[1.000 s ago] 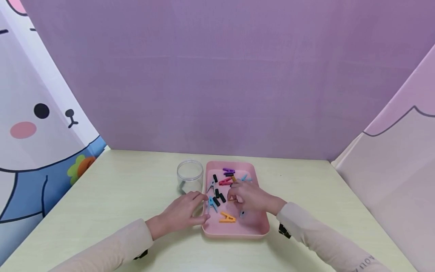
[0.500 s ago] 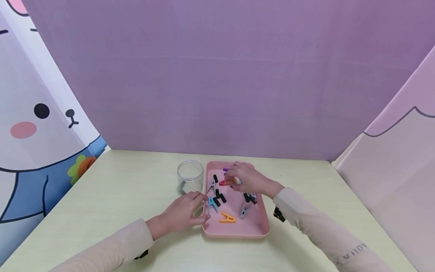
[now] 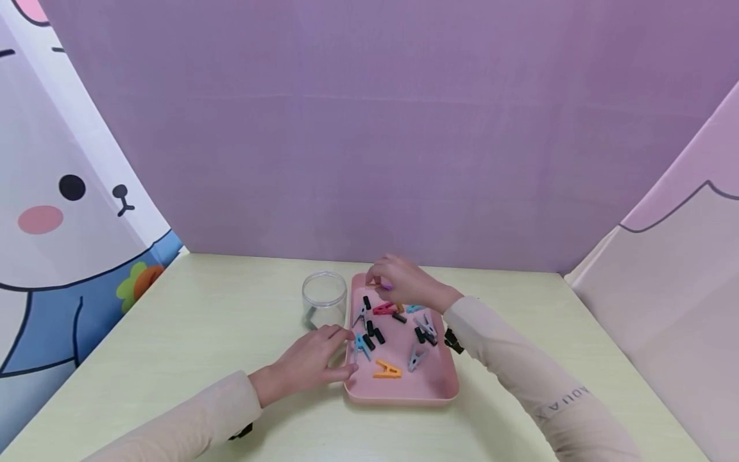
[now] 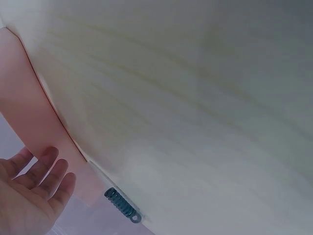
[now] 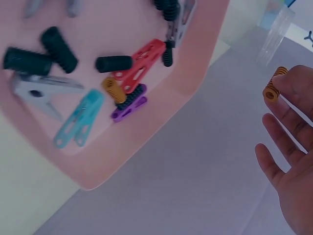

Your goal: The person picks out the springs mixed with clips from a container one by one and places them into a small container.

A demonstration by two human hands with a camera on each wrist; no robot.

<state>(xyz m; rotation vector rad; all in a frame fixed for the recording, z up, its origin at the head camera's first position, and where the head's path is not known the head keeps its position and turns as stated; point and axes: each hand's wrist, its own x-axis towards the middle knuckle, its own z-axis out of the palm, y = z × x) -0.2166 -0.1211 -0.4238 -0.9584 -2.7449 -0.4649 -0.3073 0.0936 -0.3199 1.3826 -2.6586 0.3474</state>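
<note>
A small orange coil spring (image 5: 274,84) is pinched between the thumb and index finger of my right hand (image 3: 408,283), its other fingers spread loosely. That hand is over the far left end of the pink tray (image 3: 398,391). My left hand (image 3: 314,359) rests with relaxed fingers at the tray's left rim. Inside the tray lie a red clothespin (image 5: 142,63), a purple clothespin (image 5: 129,108), a light blue clothespin (image 5: 79,117), a second orange spring (image 5: 113,90) and several dark springs (image 5: 58,49). A yellow clothespin (image 3: 387,369) lies near the front.
Left of the tray's far half stands a clear jar (image 3: 324,300) with no lid on it; a dark spring (image 4: 122,205) shows inside. Grey clothespins (image 3: 416,358) lie along the tray's right side. A purple backdrop (image 3: 369,160) closes off the table's far edge.
My right hand has moved from the middle of the tray toward its far left end with the orange spring, uncovering grey clothespins and dark springs on the right. The left hand has stayed put.
</note>
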